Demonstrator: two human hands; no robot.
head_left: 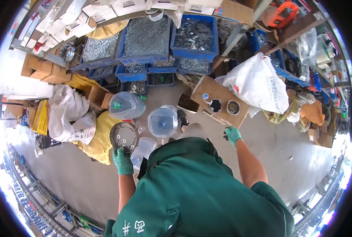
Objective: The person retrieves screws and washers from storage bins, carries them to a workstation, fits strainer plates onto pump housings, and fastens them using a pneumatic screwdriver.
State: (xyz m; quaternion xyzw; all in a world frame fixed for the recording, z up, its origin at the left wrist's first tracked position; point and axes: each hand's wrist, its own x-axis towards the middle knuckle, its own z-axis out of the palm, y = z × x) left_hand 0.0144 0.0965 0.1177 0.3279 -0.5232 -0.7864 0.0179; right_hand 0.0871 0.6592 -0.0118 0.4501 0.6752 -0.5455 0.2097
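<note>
1. Left hand (123, 161) clamps the round sieve tray (124, 136) of washers by its rim, left of the water jug (162, 121); a tilt could spill the washers.
2. Right hand (233, 135), curled, grip unclear, beside the cardboard board (207, 90); could knock cups off it.

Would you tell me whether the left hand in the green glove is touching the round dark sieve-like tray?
Touching: the head view shows the left hand gripping the lower rim of the round dark tray.

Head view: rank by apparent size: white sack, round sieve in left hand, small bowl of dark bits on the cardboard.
1. White sack, largest.
2. Round sieve, held by the gloved left hand. It sits nearer the camera, so its true size is unsure.
3. Small bowl on the cardboard, smallest.
</note>
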